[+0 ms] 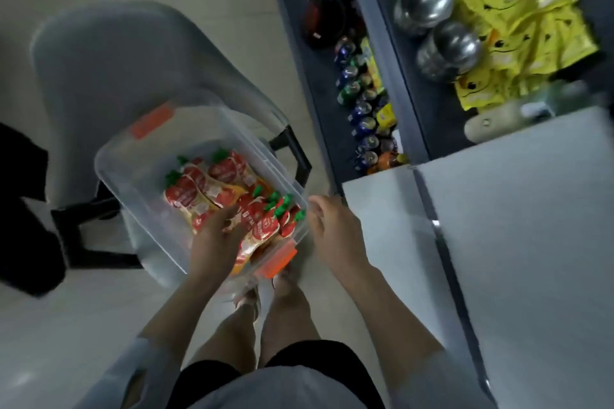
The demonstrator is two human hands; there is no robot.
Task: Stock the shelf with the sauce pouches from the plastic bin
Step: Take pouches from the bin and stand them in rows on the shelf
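A clear plastic bin (133, 173) with orange latches rests on a grey chair, holding several red sauce pouches (212, 189) with green caps. My left hand (216, 236) reaches into the bin's near end, its fingers spread over the pouches and touching them; whether it grips one I cannot tell. My right hand (332, 226) hovers just outside the bin's right rim, fingers loosely curled, holding nothing. The dark shelf unit (412, 116) stands to the right.
The grey chair (109, 60) with black legs carries the bin. The lower shelf holds drink cans (362, 123) and a dark bottle (324, 10); the upper holds metal shakers (428, 3) and yellow packets (518, 10). A white surface (518, 226) lies at right. My legs are below.
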